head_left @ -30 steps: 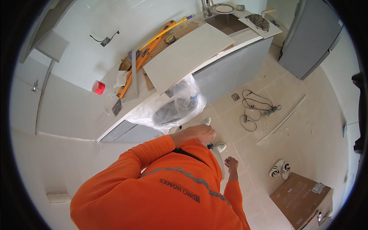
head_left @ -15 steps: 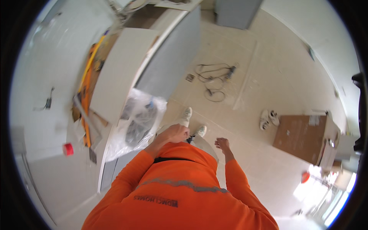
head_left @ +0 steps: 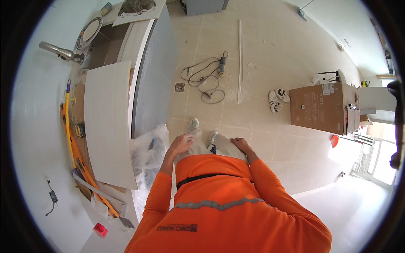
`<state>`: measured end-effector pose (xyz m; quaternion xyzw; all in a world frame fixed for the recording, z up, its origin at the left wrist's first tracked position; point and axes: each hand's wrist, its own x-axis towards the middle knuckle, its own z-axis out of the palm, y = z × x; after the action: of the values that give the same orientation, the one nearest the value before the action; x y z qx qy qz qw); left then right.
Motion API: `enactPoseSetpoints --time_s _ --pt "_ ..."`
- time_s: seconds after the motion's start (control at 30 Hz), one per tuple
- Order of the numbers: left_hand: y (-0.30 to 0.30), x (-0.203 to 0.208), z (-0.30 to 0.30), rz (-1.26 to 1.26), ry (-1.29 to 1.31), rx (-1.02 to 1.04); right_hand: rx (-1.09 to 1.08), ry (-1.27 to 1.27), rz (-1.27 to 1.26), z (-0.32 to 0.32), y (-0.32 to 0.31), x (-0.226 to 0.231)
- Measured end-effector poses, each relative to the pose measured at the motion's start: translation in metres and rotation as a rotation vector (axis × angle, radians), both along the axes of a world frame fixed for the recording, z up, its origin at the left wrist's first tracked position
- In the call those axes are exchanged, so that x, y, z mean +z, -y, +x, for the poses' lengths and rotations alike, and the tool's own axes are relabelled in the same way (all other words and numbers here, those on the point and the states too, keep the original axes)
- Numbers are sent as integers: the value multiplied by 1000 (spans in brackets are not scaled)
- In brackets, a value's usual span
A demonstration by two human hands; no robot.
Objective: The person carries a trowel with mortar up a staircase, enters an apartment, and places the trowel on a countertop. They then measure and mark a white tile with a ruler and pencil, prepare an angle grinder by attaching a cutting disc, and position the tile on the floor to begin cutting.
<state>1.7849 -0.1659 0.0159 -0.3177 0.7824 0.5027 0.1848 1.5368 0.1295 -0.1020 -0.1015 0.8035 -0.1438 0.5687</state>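
My left hand (head_left: pixel 181 143) hangs beside my left thigh, its fingers loosely bent and holding nothing that I can see. My right hand (head_left: pixel 241 144) is at the other thigh, fingers slightly apart and nothing visible in them. Both hands are against or just over the light trousers (head_left: pixel 224 146); I cannot tell whether they touch the cloth. A clear plastic sheet (head_left: pixel 149 147) covers something dark next to my left hand, by the cabinet's side.
At left, a counter carries a white panel (head_left: pixel 107 126), an orange spirit level (head_left: pixel 86 168) and a tape measure (head_left: pixel 79 130). A corded power tool (head_left: pixel 222 65) lies on the tiles ahead, near a floor drain (head_left: pixel 179 87). White shoes (head_left: pixel 275 101) stand beside a large cardboard box (head_left: pixel 318 107).
The view has swung, and the counter and floor things now sit further left. My left hand has gone from a fist at the waist to the thigh; my right hand has come in against the leg.
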Motion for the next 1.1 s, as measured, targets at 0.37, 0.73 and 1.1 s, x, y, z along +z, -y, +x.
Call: enactPoseSetpoints --time_s 0.37,0.73,1.1 --pt "67 -80 -61 269 194 -97 -57 -134 -21 -106 94 11" --pt "76 -184 -286 158 523 472 164 -81 -54 -382 138 -192" --pt "56 -340 -475 -178 441 376 631 -393 -256 -659 369 -549"
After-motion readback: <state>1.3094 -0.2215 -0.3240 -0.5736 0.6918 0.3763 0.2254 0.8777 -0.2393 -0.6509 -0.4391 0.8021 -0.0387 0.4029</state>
